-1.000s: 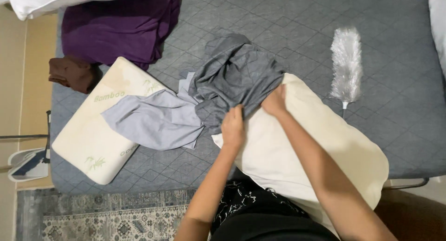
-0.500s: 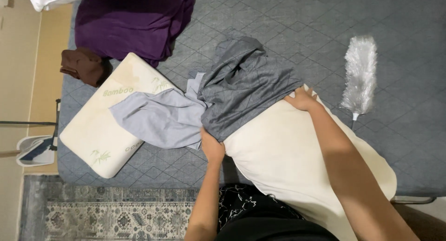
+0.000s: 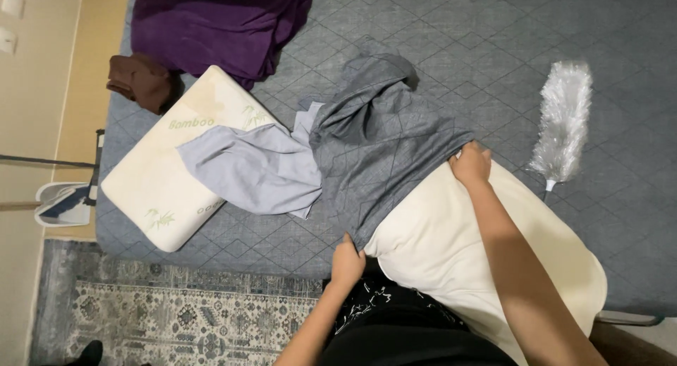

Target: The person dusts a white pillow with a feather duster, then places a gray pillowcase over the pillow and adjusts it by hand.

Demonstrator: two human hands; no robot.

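A cream pillow [image 3: 465,253] lies at the near edge of the grey quilted bed [image 3: 451,27]. A dark grey pillowcase [image 3: 381,140] covers its far end. My left hand [image 3: 347,261] grips the near corner of the pillowcase's opening at the pillow's left side. My right hand [image 3: 471,163] grips the opening's far corner at the pillow's upper edge. A light grey pillowcase [image 3: 254,170] lies partly over a second cream pillow [image 3: 166,186] to the left and touches the dark one.
A white feather duster [image 3: 560,119] lies on the bed to the right. Purple cloth [image 3: 218,24] and a brown cloth [image 3: 141,80] sit at the bed's far left. A patterned rug [image 3: 176,316] covers the floor below the bed edge.
Both hands have moved apart along the pillowcase opening, the left nearer me, the right farther away. The dark pillowcase now spreads wider over the pillow's end.
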